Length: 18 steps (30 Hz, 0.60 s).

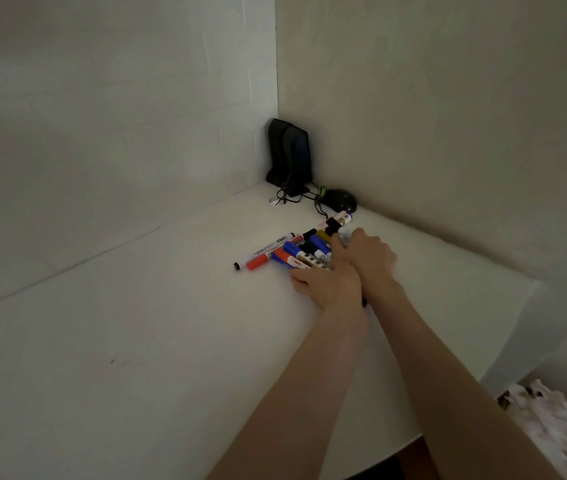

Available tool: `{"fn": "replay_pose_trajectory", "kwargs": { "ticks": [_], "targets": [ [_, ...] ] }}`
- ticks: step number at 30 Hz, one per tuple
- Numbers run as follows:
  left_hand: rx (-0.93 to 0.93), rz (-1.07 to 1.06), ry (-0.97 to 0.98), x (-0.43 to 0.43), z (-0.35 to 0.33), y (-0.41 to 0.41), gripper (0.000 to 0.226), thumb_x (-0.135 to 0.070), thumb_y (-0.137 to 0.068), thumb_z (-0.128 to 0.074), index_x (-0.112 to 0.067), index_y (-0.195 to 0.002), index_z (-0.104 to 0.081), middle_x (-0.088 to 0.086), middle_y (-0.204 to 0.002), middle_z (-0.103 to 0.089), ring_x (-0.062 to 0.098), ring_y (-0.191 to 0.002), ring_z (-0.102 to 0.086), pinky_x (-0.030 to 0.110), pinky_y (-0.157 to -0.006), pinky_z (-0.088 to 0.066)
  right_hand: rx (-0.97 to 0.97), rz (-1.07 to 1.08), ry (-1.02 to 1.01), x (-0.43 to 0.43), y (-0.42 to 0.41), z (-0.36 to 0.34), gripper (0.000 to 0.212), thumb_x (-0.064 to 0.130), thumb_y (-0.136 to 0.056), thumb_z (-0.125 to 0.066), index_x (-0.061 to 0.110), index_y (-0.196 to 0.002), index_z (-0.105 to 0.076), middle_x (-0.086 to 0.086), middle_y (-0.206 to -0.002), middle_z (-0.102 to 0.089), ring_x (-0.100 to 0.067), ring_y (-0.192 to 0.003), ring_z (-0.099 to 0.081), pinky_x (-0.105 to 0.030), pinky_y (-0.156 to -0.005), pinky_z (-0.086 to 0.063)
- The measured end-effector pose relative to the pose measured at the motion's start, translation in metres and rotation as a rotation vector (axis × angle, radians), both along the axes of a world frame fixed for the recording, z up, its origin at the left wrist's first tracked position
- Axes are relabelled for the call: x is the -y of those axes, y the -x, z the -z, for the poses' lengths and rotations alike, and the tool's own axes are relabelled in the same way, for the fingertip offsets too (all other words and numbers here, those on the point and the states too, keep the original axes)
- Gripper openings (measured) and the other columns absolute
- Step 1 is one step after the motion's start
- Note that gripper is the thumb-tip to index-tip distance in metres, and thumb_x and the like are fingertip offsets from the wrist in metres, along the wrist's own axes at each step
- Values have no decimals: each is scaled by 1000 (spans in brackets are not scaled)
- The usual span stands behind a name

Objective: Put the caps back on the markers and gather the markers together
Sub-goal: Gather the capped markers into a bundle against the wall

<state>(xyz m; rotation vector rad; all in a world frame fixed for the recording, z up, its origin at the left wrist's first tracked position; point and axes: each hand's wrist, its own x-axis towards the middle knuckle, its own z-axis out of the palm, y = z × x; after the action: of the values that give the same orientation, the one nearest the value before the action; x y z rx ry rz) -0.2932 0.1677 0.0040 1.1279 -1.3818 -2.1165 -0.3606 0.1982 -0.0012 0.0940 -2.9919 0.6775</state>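
Several capped markers (pixel 295 251) with red, blue, black and yellow caps lie bunched side by side on the white desk (pixel 136 323), pointing left and away. My left hand (pixel 327 284) lies against the near side of the bunch, fingers curled round the marker ends. My right hand (pixel 368 252) crosses just behind it and cups the far right side of the bunch, fingers curled over the markers. One black-capped marker (pixel 264 251) sticks out furthest to the left. The marker ends under both hands are hidden.
Two black speakers (pixel 289 154) stand in the far corner with tangled cables (pixel 295 195). A black mouse (pixel 340 199) lies just beyond the markers by the right wall. The desk's rounded front edge (pixel 413 438) is near me; patterned fabric (pixel 559 420) shows at lower right.
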Motion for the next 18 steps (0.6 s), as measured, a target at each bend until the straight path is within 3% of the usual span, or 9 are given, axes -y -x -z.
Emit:
{"fn": "replay_pose_trajectory", "kwargs": {
  "ticks": [5, 9, 12, 14, 16, 18],
  "targets": [
    [30, -16, -125, 19, -11, -6, 66, -22, -95, -59, -11, -148, -20, 14, -141, -39, 30, -112, -57, 41, -93, -53, 99, -27, 127, 14, -18, -9, 47, 57, -99, -35, 14, -95, -53, -11, -93, -58, -28, -84, -52, -35, -76, -38],
    [-52, 43, -295, 31, -19, -27, 52, -32, -99, -53, -20, -142, -26, 12, -112, -63, 24, -81, -67, 37, -66, -59, 149, -118, 141, 29, -22, -9, 53, 62, -97, -34, 17, -112, -59, -2, -82, -56, -19, -71, -53, -29, -62, -34],
    [-73, 104, -267, 43, -17, -37, 48, -37, -99, -52, -25, -140, -31, 9, -106, -67, 22, -79, -70, 35, -61, -59, 209, -131, 269, 38, -27, -11, 62, 72, -92, -32, 17, -103, -60, -4, -85, -63, -19, -74, -59, -32, -68, -43],
    [-141, 187, -236, 50, -12, -44, 44, -36, -99, -53, -26, -140, -38, 5, -104, -70, 19, -79, -72, 35, -62, -61, 243, -145, 352, 39, -33, -15, 68, 79, -88, -31, 18, -99, -60, -4, -85, -65, -18, -77, -62, -32, -71, -45],
    [-194, 310, -169, 58, -4, -52, 38, -36, -101, -52, -24, -136, -47, 4, -104, -73, 19, -88, -73, 43, -79, -61, 302, -196, 482, 37, -39, -16, 83, 92, -75, -33, 19, -97, -66, -4, -86, -70, -19, -81, -68, -34, -77, -52],
    [-241, 388, -82, 66, 1, -61, 37, -35, -101, -52, -23, -136, -47, 5, -111, -72, 20, -98, -72, 44, -89, -58, 361, -267, 617, 35, -46, -17, 83, 94, -68, -43, 20, -94, -72, -2, -85, -76, -18, -81, -73, -34, -78, -56]
  ]
}}
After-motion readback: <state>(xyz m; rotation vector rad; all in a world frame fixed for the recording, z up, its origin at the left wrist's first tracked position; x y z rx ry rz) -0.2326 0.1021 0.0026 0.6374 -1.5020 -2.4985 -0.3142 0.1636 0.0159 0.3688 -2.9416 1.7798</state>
